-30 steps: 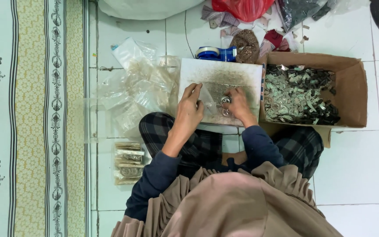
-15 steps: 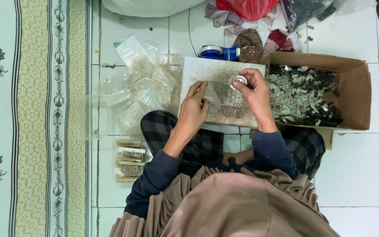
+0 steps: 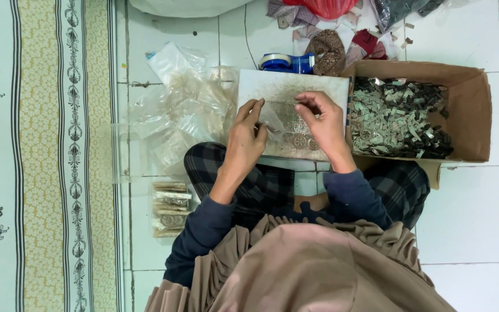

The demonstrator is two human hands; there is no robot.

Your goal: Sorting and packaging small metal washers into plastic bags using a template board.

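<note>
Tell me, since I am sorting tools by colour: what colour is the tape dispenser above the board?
Blue; the tape dispenser shows in the head view.

A: The rug [image 3: 41, 156] at nine o'clock is pale mint, with a mustard lattice band and dark scrollwork; the floor [image 3: 475, 219] is white tile with grey grout.

B: The cardboard box [image 3: 480, 104] at two o'clock is plain brown; the small pieces [image 3: 397, 118] in it are silver-grey and black; the tape dispenser [image 3: 287, 62] at twelve is blue.

A: The sleeves [image 3: 203, 231] are navy; the trousers [image 3: 397, 185] are a dark grey-and-black check; the headscarf [image 3: 313, 271] at six o'clock is dusty pink-beige; the board [image 3: 278, 86] is mottled grey-white.
</note>
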